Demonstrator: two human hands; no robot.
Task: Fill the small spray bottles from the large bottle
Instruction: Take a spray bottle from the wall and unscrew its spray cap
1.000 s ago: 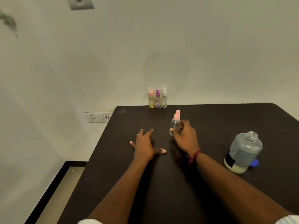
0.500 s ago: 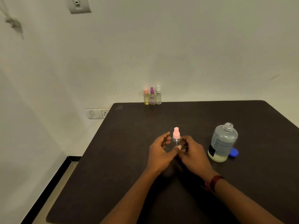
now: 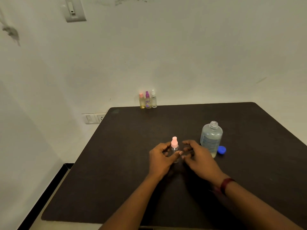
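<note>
At worktop (image 3: pixel 116 163) centre, left hand (image 3: pixel 159 161) grip pinches small spray bottle (image 3: pixel 175 149) body, right hand (image 3: pixel 201 161) spread just beside; prob light, slick, thin plastic, so hold body, twist pink cap (image 3: pixel 174 143) w/ right.

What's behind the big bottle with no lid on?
A blue cap lies on the table just behind the large bottle, toward its right. Only part of the cap shows, because the bottle covers the rest.
</note>
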